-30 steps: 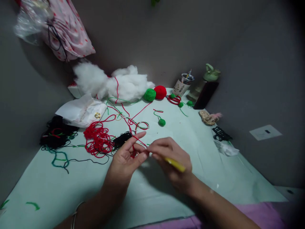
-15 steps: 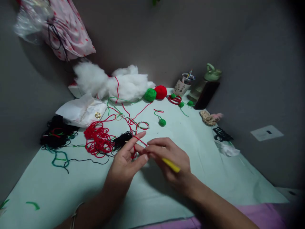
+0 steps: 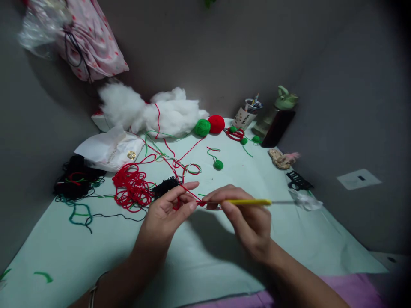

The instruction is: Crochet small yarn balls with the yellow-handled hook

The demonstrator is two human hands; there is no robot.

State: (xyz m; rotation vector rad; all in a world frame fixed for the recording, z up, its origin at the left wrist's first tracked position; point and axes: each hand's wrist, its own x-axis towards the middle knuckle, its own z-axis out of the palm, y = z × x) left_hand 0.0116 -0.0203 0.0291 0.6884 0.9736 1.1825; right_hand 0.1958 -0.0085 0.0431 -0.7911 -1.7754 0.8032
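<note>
Between thumb and fingers my right hand [image 3: 248,220] grips a crochet hook [image 3: 250,202] with a yellow handle, held nearly level, its metal shaft pointing left. My left hand [image 3: 167,209] pinches a small piece of red yarn work [image 3: 201,203] at the hook's tip, and a red strand [image 3: 189,190] runs over its raised index finger. The exact stitch is too small to make out. Just beyond the left hand lie a black yarn bundle [image 3: 165,187] and a loose red yarn pile [image 3: 132,188].
White stuffing [image 3: 173,117] lies at the back beside a green yarn ball [image 3: 203,127] and a red yarn ball [image 3: 216,124]. Red-handled scissors [image 3: 235,134], a pen cup [image 3: 245,115] and a bottle [image 3: 272,119] stand toward the back right. A white bag [image 3: 111,147] rests at left.
My right hand has turned and shifted slightly right, swinging the crochet hook from slanting downward to nearly level. My left hand stays almost in place, its index finger a little lower.
</note>
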